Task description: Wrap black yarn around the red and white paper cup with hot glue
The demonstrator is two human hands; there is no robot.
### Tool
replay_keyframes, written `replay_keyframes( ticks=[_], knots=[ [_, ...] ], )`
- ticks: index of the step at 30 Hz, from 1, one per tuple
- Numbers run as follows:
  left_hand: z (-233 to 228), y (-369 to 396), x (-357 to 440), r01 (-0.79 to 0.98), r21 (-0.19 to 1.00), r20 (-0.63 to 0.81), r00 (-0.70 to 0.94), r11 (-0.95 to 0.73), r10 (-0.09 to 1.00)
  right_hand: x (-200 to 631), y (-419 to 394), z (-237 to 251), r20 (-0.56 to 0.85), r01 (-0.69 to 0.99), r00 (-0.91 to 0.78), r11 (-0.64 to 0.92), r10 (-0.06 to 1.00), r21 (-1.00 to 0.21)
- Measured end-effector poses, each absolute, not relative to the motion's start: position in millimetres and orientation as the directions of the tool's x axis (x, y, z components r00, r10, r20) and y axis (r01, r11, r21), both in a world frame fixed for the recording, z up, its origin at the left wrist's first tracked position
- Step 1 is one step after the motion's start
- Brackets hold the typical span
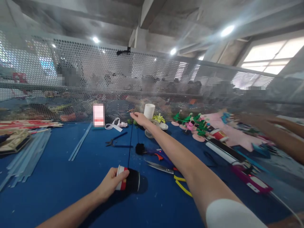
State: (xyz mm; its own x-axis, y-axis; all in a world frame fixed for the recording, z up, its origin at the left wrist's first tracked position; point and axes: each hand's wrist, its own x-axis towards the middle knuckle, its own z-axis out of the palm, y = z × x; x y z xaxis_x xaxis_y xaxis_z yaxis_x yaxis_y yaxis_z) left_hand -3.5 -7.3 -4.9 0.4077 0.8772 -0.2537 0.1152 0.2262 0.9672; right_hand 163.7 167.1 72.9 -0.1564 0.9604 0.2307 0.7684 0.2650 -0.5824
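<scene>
My left hand is closed around a paper cup lying on its side just above the blue table. The cup is red and white near one end and black over the rest. A thin black cord runs from it, taut, to the far side of the table. There my right hand, arm stretched out, pinches the cord between the fingertips. Between the hands lie dark-handled pliers, a fuzzy black ball, a blue glue gun and yellow-handled scissors.
A perforated metal screen borders the back. Translucent glue sticks lie left, beside a wooden tray. White ribbon and white cups stand behind. Green-and-pink pieces, a purple power strip and another person's blurred arm are right.
</scene>
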Motion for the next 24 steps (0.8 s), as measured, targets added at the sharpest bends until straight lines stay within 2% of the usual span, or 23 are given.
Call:
replay_keyframes(
  ticks=[2,6,11,15,20,24],
  knots=[
    [-5,-7,-3,0.124,0.966,-0.257,0.423,0.225,0.869,168,156,71,0.161,0.817,-0.224,0.276,0.961,-0.506],
    [-8,-5,-4,0.13,0.966,-0.258,0.399,0.225,0.88,177,125,60,-0.074,0.873,-0.364,0.312,0.928,-0.375],
    [-11,-4,-3,0.105,0.961,-0.277,0.394,0.257,0.876,172,104,43,-0.195,0.916,-0.342,0.281,0.919,-0.286],
    [-7,-6,-3,0.114,0.958,-0.288,0.404,0.264,0.868,163,117,36,-0.294,0.931,-0.295,0.203,0.909,-0.305],
    [-5,-8,-2,0.126,0.956,-0.295,0.393,0.266,0.871,160,136,34,-0.499,0.932,-0.197,0.003,0.844,-0.362],
    [-5,-8,-1,0.131,0.952,-0.306,0.381,0.277,0.872,160,140,34,-0.572,0.901,-0.17,-0.108,0.803,-0.42]
  ],
)
